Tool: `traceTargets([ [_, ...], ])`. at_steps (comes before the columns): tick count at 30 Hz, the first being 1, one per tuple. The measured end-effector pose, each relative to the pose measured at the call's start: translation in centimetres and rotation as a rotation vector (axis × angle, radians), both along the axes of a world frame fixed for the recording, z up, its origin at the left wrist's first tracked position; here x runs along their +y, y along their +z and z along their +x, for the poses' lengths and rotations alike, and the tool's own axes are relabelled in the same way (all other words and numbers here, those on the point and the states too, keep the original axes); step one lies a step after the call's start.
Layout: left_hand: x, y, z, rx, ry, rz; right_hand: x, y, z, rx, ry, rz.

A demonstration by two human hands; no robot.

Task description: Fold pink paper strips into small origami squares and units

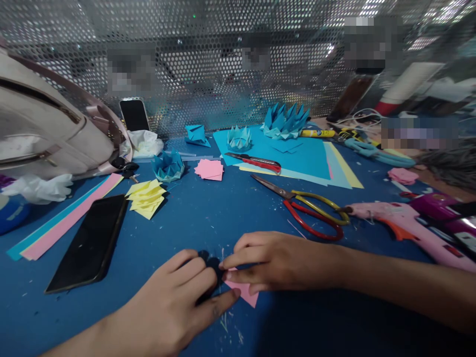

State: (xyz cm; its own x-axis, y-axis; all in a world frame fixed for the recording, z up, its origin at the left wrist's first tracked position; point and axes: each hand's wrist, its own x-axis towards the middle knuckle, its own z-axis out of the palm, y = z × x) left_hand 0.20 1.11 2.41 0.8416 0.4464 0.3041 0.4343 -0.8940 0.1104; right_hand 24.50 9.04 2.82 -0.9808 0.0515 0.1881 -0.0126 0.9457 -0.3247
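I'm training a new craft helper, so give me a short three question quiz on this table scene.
1. True or false: both hands press the pink paper piece on the blue table.
2. Which lies nearest the right hand? A phone B scissors C bag
3. Fill in: the square stack beside the black phone is ____.

Key: 1 true. 2 B, the scissors. 3 yellow, the yellow squares. The left hand touches the paper's edge.

Two bare forearms enter the view, one from the lower left and one from the right edge. No sleeve covers either as far as the frame shows. The left hand [174, 302] and right hand [275, 260] carry no gloves, rings, watches or bands. Fingernails are short and unpainted.
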Motion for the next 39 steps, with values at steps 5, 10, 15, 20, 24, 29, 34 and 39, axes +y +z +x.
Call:
traceTargets([
  [5,0.0,0.2,0.3,0.015,-0.008,0.018,0.2,0.0,-0.1,-0.002,0.018,0.008],
  [10,-0.3,0.4,1.0,0.025,-0.007,0.069,0.6,0.3,-0.1,-0.026,0.046,0.001],
  [15,-0.8,0.1,1.0,0.081,0.014,0.100,0.5,0.4,0.0,-0.034,0.026,0.046],
  [20,-1.2,-0.8,0.9,0.069,0.040,0.098,-0.2,0.4,0.6,0.050,-0.058,0.233],
  [24,-1.2,-0.8,1.2,0.001,0.050,0.102,-0.8,1.4,1.0,0.027,-0.058,0.250],
  [29,-1.1,-0.6,1.3,0.003,0.056,0.118,-1.2,2.8,1.2,-0.119,-0.001,0.141],
  [34,-1.1,-0.8,1.0,0.052,0.041,0.097,-1.6,2.5,1.0,-0.095,-0.070,0.126],
  [39,-1.1,-0.1,1.1,0.055,0.027,0.059,-1.8,1.6,0.4,-0.101,-0.135,0.127],
])
